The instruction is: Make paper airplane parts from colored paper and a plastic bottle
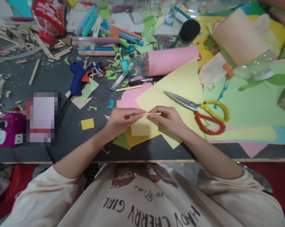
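Observation:
My left hand [123, 119] and my right hand [167, 118] meet close together above the table's front edge. Between their fingertips they pinch a thin pale yellow strip [145, 114]; whether it is rolled paper or a slim stick I cannot tell. Just below the strip lies a small pale yellow paper piece [144, 129], over an orange-yellow sheet [135, 140]. A larger yellow sheet [177, 82] spreads behind and under my right hand. Scissors [196, 108] with one yellow and one red handle rest on it, blades partly apart, to the right of my right hand.
At left are a blue glue gun [76, 77], a purple box [7, 129] and wooden sticks [34, 72]. Behind my hands lie a pink-wrapped bottle [172, 60], a black pen [145, 80] and paper scraps. A beige-wrapped bottle [239, 36] and green sheets [258, 101] lie right.

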The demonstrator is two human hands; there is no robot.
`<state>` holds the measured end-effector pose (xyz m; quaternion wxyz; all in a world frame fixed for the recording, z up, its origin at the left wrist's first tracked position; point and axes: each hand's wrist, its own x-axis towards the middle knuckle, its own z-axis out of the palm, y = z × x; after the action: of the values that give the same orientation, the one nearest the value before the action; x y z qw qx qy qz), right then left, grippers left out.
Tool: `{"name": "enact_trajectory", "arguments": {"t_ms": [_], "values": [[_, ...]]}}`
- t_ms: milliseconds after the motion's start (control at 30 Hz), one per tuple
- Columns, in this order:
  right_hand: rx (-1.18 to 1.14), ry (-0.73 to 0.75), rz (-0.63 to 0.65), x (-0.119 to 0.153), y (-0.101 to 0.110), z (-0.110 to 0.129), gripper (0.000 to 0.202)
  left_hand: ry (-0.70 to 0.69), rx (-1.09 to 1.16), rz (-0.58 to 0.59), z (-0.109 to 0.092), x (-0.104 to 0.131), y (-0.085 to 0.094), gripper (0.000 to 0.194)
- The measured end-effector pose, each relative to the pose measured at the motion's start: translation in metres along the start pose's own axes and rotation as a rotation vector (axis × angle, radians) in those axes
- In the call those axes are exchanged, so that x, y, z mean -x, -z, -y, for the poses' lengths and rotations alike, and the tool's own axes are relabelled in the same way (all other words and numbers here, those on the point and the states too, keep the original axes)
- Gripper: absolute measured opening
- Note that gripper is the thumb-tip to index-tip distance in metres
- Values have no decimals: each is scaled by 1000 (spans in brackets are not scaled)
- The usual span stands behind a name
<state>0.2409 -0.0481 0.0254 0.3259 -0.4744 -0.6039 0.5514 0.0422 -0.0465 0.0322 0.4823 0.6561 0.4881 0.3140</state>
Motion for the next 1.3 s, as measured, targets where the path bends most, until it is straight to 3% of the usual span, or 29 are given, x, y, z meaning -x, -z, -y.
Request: {"name": "enact_trajectory", "arguments": {"t_ms": [400, 900, 1033, 1167, 1300], "values": [[1, 100, -49, -1, 0, 0, 26, 66, -13, 4, -3, -3, 1, 26], [-64, 26, -60, -1, -2, 1, 40, 124, 90, -65, -1, 1, -2, 28], [-69, 45, -76, -1, -2, 1, 38, 132, 132, -29, -1, -1, -1, 32], [-100, 49, -74, 0, -2, 1, 32, 114, 31, 49, -6, -3, 1, 27], [-125, 51, -77, -1, -3, 1, 30, 99, -42, 47, -8, -3, 2, 29]]}}
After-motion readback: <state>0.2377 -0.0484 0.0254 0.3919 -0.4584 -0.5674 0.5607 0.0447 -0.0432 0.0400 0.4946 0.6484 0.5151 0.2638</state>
